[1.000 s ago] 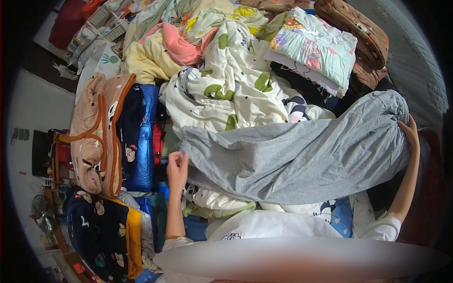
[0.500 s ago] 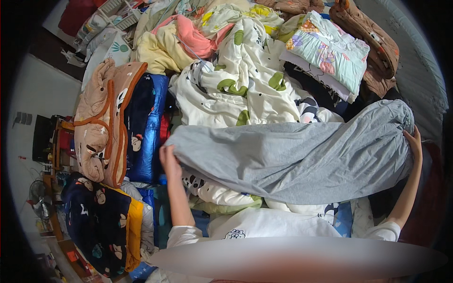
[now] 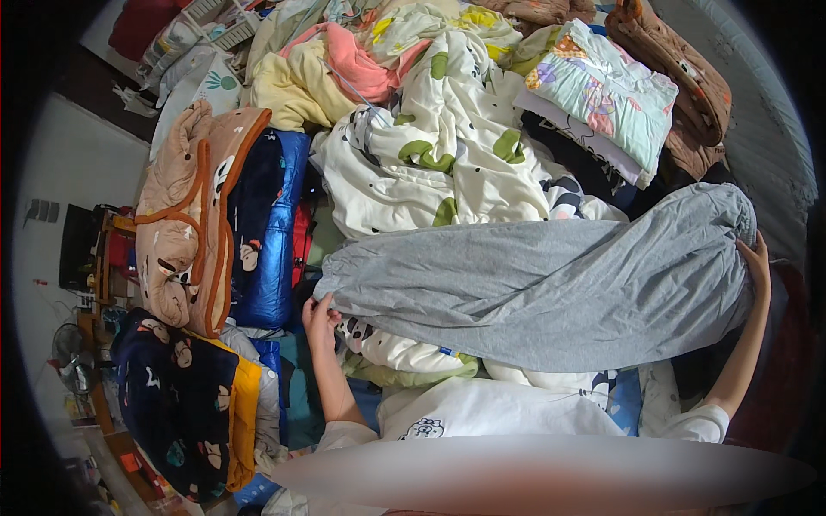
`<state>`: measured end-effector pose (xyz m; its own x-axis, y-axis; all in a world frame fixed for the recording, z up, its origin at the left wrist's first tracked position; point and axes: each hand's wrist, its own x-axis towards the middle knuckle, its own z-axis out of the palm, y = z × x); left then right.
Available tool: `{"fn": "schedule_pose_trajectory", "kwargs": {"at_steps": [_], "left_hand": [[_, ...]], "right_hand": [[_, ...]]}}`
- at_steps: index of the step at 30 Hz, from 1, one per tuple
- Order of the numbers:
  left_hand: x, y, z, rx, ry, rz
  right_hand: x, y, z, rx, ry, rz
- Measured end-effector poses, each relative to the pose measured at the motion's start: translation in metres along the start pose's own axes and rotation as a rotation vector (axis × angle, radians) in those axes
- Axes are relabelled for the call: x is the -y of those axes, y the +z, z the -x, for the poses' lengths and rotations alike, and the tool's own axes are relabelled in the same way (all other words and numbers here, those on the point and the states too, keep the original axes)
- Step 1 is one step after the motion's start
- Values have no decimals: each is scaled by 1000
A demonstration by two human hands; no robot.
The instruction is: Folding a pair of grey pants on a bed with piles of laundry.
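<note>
A pair of grey sweatpants point(image 3: 516, 288) is stretched sideways in front of me, its gathered waist end at the right and the narrower leg ends at the left. At the lower corner of the leg ends, my left hand point(image 3: 321, 321) pinches the cloth edge with bent fingers. My right hand point(image 3: 756, 261) is closed on the waist end, its fingers partly hidden by the fabric. Beneath and behind the sweatpants lies a heap of white clothes with green and black patches point(image 3: 430, 185).
Left of the sweatpants stand a folded brown quilted garment point(image 3: 185, 232), a shiny blue one point(image 3: 274, 232) and a dark printed one with yellow trim point(image 3: 185, 404). A folded stack topped by a mint printed garment point(image 3: 607, 99) sits at back right, near a brown padded piece point(image 3: 675, 69).
The leg ends of the sweatpants have shifted a little to the right. My left hand has moved slightly right and down with them; the right hand stays at the waist end.
</note>
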<state>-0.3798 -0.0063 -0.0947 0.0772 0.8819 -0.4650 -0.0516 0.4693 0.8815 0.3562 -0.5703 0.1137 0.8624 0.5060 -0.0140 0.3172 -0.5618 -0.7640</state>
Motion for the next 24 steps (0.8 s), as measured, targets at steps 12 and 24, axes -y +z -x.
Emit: {"fn": "schedule_pose_trajectory", "kwargs": {"at_steps": [12, 24], "left_hand": [[20, 24, -6, 56, -215, 137], [5, 23, -18, -18, 255, -77]], "right_hand": [[-22, -7, -8, -49, -43, 106], [-22, -8, -6, -43, 11, 75]]}}
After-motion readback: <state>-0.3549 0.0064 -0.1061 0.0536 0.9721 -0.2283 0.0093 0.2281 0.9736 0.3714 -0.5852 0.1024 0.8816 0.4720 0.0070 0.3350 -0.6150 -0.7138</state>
